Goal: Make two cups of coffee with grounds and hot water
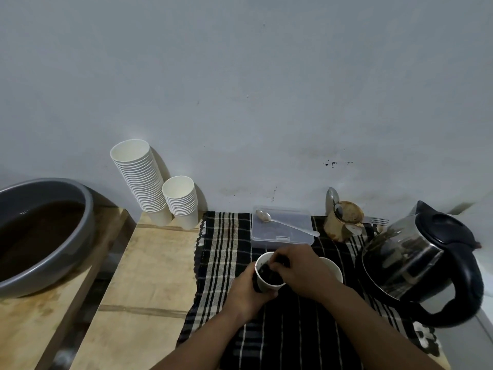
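My left hand (246, 292) grips a white paper cup (264, 283) from its left side on the black checked cloth (221, 247). The cup is tilted a little and its inside looks dark. My right hand (298, 268) is over the cup's mouth with its fingertips curled at the rim; whether they pinch anything is hidden. A second white paper cup (334, 269) stands just to the right, mostly behind my right hand. A metal spoon (285, 223) lies on the lid of a clear plastic box (269, 236). The steel kettle (416, 263) with a black handle stands at the right.
Two stacks of white paper cups (144, 180) lean against the wall at the back. A grey basin (80, 236) of brown liquid sits at the left on the wooden planks (149, 276). A brown holder (344, 222) with cutlery stands behind the kettle.
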